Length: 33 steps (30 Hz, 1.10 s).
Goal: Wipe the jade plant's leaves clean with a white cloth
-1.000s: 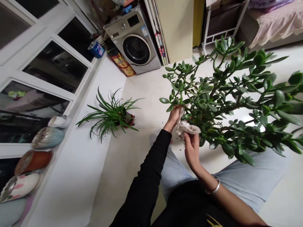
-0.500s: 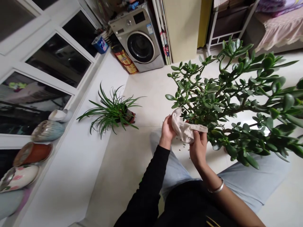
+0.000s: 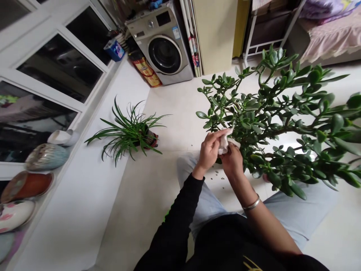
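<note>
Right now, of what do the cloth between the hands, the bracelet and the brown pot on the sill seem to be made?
Cloth: soft, matte fabric, judging by its folds; fibre unclear.
Bracelet: probably polished metal, given its silvery shine.
Brown pot: likely ceramic, perhaps glazed, from its smooth, reddish side.

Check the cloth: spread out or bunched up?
Bunched up: the cloth is crumpled between the left hand and right hand, with a narrow end sticking up. Fingers hide part of it.
</note>
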### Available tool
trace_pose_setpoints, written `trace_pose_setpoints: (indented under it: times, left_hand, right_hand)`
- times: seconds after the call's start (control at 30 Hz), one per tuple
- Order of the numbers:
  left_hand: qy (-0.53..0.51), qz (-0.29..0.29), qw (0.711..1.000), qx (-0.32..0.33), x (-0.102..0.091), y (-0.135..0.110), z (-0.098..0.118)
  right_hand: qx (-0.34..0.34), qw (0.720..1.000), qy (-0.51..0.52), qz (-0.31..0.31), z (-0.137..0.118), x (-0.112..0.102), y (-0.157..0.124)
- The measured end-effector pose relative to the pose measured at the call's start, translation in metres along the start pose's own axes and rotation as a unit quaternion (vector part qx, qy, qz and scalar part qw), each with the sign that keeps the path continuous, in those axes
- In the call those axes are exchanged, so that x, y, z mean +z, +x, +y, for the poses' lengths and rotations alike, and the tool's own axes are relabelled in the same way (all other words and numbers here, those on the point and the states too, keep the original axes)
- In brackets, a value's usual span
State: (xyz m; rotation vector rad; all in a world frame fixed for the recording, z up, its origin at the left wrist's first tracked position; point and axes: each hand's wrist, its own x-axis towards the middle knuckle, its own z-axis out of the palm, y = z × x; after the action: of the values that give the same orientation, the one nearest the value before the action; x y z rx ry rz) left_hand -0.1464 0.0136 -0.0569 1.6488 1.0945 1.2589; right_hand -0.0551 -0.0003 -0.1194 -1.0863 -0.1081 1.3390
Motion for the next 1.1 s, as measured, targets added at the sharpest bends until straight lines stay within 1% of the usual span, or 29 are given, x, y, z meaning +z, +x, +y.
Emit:
trace_pose_setpoints:
  times: [0.07, 0.1, 0.17, 0.27, 0.37, 0.47, 0.53, 0.6, 0.77, 0.83, 0.87, 0.9, 0.93, 1.0, 1.07, 1.1]
  left_hand:
    - [0.116, -0.074, 0.987, 0.077, -0.002, 0.009, -0.001]
    - [0.164, -0.099, 0.976, 0.105, -0.004, 0.013, -0.002]
    - [0.238, -0.129, 0.953, 0.137, -0.009, 0.020, -0.008]
    - [0.289, -0.176, 0.927, 0.163, -0.017, 0.027, -0.016]
    - [0.304, -0.215, 0.911, 0.175, -0.023, 0.032, -0.021]
    - [0.318, -0.228, 0.904, 0.174, -0.027, 0.035, -0.021]
    - [0.316, -0.224, 0.906, 0.172, -0.028, 0.037, -0.022]
    - [0.298, -0.216, 0.914, 0.169, -0.028, 0.040, -0.022]
    - [0.207, -0.194, 0.946, 0.158, -0.026, 0.046, -0.028]
    - [0.202, -0.179, 0.947, 0.171, -0.025, 0.046, -0.031]
    - [0.221, -0.175, 0.941, 0.188, -0.025, 0.046, -0.032]
    - [0.255, -0.173, 0.927, 0.213, -0.025, 0.046, -0.034]
    - [0.298, -0.172, 0.906, 0.245, -0.025, 0.046, -0.035]
    - [0.384, -0.160, 0.852, 0.317, -0.025, 0.046, -0.037]
    - [0.436, -0.136, 0.804, 0.380, -0.025, 0.046, -0.038]
    - [0.448, -0.123, 0.788, 0.404, -0.025, 0.047, -0.039]
  right_hand:
    - [-0.007, 1.000, -0.013, -0.006, 0.001, 0.000, 0.005]
    - [-0.011, 1.000, -0.018, -0.008, 0.001, 0.000, 0.008]
    - [-0.016, 0.999, -0.028, -0.012, 0.002, 0.000, 0.014]
    - [-0.016, 0.999, -0.037, -0.030, 0.003, 0.001, 0.021]
    - [-0.020, 0.998, -0.040, -0.051, 0.002, 0.004, 0.025]
    - [-0.027, 0.997, -0.038, -0.061, -0.001, 0.009, 0.026]
    - [-0.029, 0.997, -0.037, -0.068, -0.004, 0.011, 0.028]
    - [-0.030, 0.996, -0.037, -0.073, -0.006, 0.013, 0.030]
    - [-0.024, 0.996, -0.042, -0.069, -0.009, 0.011, 0.033]
    - [-0.019, 0.997, -0.046, -0.065, -0.009, 0.011, 0.033]
    - [-0.017, 0.997, -0.049, -0.063, -0.008, 0.011, 0.034]
    - [-0.014, 0.997, -0.051, -0.061, -0.008, 0.011, 0.034]
    - [-0.010, 0.997, -0.053, -0.060, -0.008, 0.011, 0.034]
    - [-0.004, 0.997, -0.054, -0.059, -0.007, 0.012, 0.034]
    - [0.001, 0.997, -0.054, -0.057, -0.007, 0.012, 0.034]
    - [0.003, 0.997, -0.053, -0.056, -0.007, 0.012, 0.034]
